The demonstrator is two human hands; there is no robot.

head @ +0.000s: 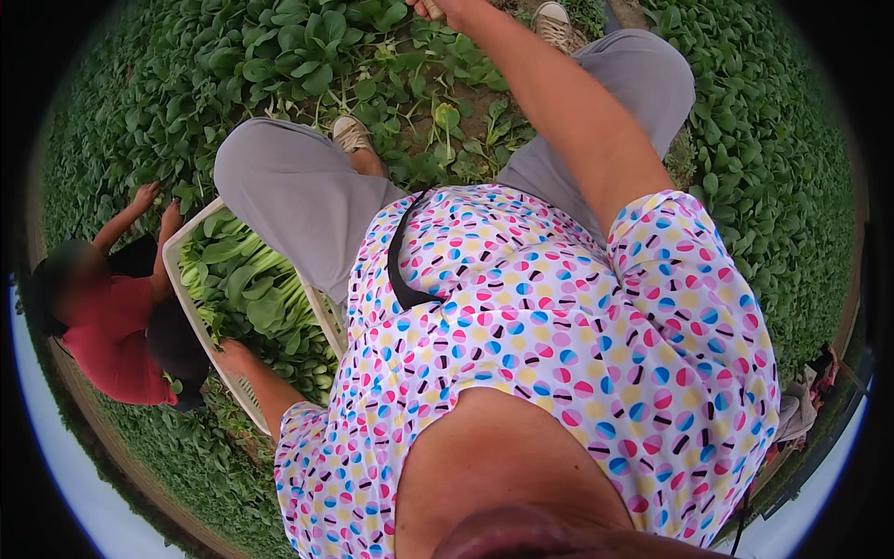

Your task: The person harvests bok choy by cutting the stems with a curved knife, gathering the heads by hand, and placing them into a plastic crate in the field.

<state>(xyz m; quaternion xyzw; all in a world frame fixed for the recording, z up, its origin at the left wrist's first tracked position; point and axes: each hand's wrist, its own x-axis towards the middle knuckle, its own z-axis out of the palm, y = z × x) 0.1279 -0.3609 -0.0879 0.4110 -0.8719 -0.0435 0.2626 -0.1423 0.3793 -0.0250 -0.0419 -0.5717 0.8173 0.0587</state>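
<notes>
At the top edge of the view my right hand (438, 8) is closed around a short pale handle (434, 10); whatever lies beyond the handle is cut off. My left hand (232, 355) reaches down beside my left hip to the inner side of a white plastic crate (193, 316), against leafy greens (269, 297) that look like bok choy. Its fingers are partly hidden, and whether they grip the rim or a plant cannot be told. Pale-stemmed greens lie piled inside the crate. Between my shoes, loose leaves and small plants (447, 122) cover the soil.
Dense rows of growing greens (300, 42) stand ahead and to the right (754, 209). Left of the crate a co-worker in a red shirt (115, 335) bends low, hands (145, 198) among the plants. Cloth items (800, 409) lie at the far right rim.
</notes>
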